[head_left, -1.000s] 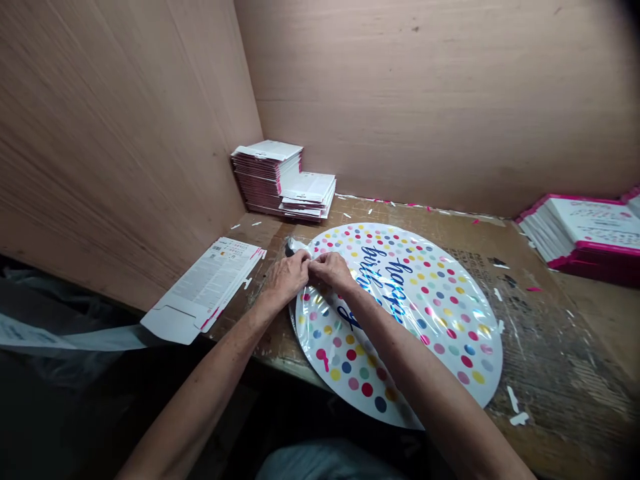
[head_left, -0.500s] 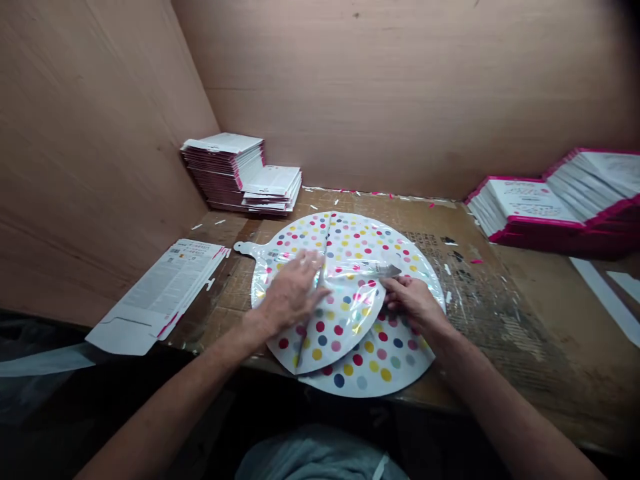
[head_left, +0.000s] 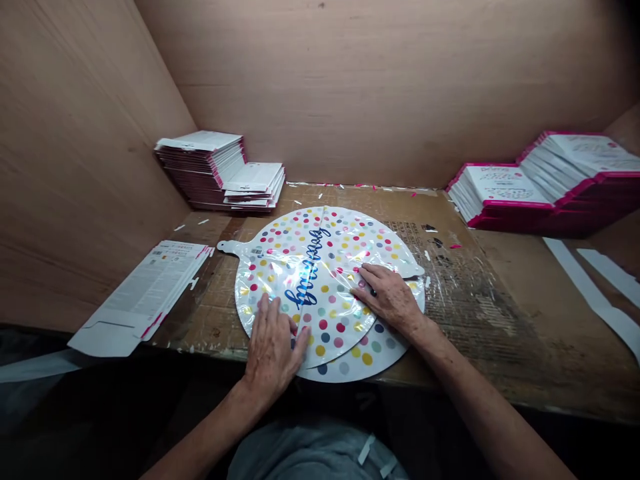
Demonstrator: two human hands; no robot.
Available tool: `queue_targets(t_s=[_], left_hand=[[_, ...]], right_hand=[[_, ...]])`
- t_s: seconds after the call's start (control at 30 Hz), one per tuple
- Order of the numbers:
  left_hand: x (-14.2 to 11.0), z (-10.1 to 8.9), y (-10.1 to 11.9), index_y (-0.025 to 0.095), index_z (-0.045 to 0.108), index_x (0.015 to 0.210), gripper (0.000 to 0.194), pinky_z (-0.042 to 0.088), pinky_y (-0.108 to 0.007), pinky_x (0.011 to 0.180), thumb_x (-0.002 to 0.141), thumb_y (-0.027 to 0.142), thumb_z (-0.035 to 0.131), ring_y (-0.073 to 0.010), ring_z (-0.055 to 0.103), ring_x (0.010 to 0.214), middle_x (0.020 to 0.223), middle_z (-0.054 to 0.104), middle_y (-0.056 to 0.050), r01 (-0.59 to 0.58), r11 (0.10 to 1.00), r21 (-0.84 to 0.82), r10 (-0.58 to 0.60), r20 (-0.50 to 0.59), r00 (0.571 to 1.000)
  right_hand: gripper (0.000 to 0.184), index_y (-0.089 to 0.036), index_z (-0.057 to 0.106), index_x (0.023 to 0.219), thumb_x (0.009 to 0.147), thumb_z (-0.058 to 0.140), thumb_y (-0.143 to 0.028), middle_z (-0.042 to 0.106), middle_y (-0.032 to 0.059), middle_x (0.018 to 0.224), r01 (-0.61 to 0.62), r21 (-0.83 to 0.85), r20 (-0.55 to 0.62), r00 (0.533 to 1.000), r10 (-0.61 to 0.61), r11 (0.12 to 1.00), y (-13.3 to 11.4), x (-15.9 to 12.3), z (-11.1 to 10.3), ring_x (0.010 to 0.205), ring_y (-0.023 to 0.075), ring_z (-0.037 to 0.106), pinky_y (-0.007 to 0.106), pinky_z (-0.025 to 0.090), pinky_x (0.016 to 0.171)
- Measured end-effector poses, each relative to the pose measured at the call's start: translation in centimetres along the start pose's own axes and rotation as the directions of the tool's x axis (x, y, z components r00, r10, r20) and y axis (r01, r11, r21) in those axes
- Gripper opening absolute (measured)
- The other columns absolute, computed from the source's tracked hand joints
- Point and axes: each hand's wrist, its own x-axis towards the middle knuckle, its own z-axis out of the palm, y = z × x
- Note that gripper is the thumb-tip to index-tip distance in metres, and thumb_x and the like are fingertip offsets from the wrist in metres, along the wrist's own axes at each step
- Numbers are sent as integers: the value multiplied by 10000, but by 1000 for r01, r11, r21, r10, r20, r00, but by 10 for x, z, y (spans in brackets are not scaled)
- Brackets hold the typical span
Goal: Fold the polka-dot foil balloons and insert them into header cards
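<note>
Flat foil balloons point(head_left: 320, 327), white with coloured dots, lie overlapping in front of me. Blue lettering point(head_left: 307, 267) runs across the upper one. One narrow tail point(head_left: 227, 247) sticks out at the left and another point(head_left: 414, 271) at the right. My left hand point(head_left: 273, 340) rests on the near left part of the foil, fingers stretched out and holding nothing. On the right part lies my right hand point(head_left: 387, 293), its fingers extended over the foil just below the right tail. Part of the lower balloon's dotted surface point(head_left: 367, 359) shows beneath the upper edge.
Stacks of printed cards or flat boxes stand at the back left point(head_left: 200, 170) and back right point(head_left: 520, 190). More printed card sleeves point(head_left: 150, 287) lie at the left edge. Pale strips point(head_left: 590, 293) lie at the right. Wooden panels point(head_left: 350, 100) enclose the cardboard-covered table point(head_left: 465, 340).
The upper balloon's folded part has opened out, and blue lettering now shows. My right hand has let go of the tail. My left hand has moved down toward the near edge.
</note>
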Motion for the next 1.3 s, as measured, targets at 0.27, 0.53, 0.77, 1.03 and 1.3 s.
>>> queue_targets(t_s=[0.27, 0.53, 0.77, 1.03, 1.3], left_hand=[[39, -54, 51, 200, 707, 709, 384, 510, -283, 549, 754, 572, 622, -190, 644, 616, 730, 710, -65, 682, 330, -653, -109, 691, 714], [92, -50, 27, 193, 705, 750, 515, 495, -377, 905, 851, 649, 488, -292, 649, 988, 904, 722, -116, 25, 845, -534, 11, 65, 998], [133, -2, -23, 232, 745, 920, 583, 463, -357, 967, 873, 698, 398, -287, 639, 1076, 1053, 733, -72, -51, 801, -597, 290, 312, 905], [154, 27, -5, 190, 710, 852, 212, 469, -263, 697, 871, 310, 536, -200, 680, 813, 821, 741, -42, 325, 936, -137, -289, 230, 929], [155, 41, 10, 119, 471, 1398, 512, 497, -390, 896, 913, 275, 518, -298, 644, 1080, 1164, 692, -170, 230, 967, 107, -232, 10, 973]], right_hand=[[805, -192, 342, 1523, 888, 536, -647, 415, 158, 1529, 142, 390, -84, 989, -119, 910, -30, -49, -46, 1402, 315, 405, 497, 411, 1112], [502, -200, 468, 1454, 955, 460, -152, 614, 151, 1349, 239, 180, -344, 924, -167, 954, -43, -89, -21, 1244, 242, 589, 407, 511, 1019], [394, -163, 698, 677, 849, 545, -482, 680, 41, 617, -312, 460, 355, 923, 150, 831, 5, 29, -99, 599, 214, 663, 283, 514, 526], [554, -169, 704, 1049, 760, 655, -640, 728, 102, 1018, -448, 564, 11, 844, 536, 694, 51, 73, -80, 865, 237, 669, 303, 517, 675], [475, -146, 688, 1062, 793, 526, -503, 723, 127, 982, -656, 310, -170, 674, 719, 688, 76, 7, -8, 883, 286, 655, 389, 498, 801]])
